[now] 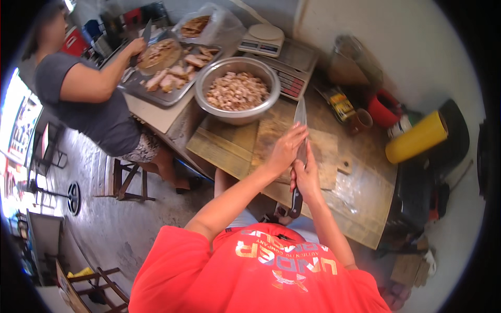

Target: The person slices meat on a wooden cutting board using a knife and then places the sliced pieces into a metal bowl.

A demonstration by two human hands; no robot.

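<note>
A large kitchen knife (300, 110) is held in front of me above a wooden cutting board (323, 150), its tip pointing away from me. My right hand (307, 178) grips it near the top of its dark riveted handle (296, 205), whose butt sticks out toward my body. Across the blade lie the extended fingers of my left hand (285, 150); whether they pinch it is hidden. Beyond the board, to the left, a steel bowl (203, 99) holds many small pieces of diced cooked meat (236, 92).
At left, a person (90, 86) cuts meat on a round board (158, 64) in a metal tray (168, 102). Scales (263, 39) stand behind the bowl. A yellow roll (417, 137), a red container (383, 107) and a brown cup (360, 120) line the table's right side.
</note>
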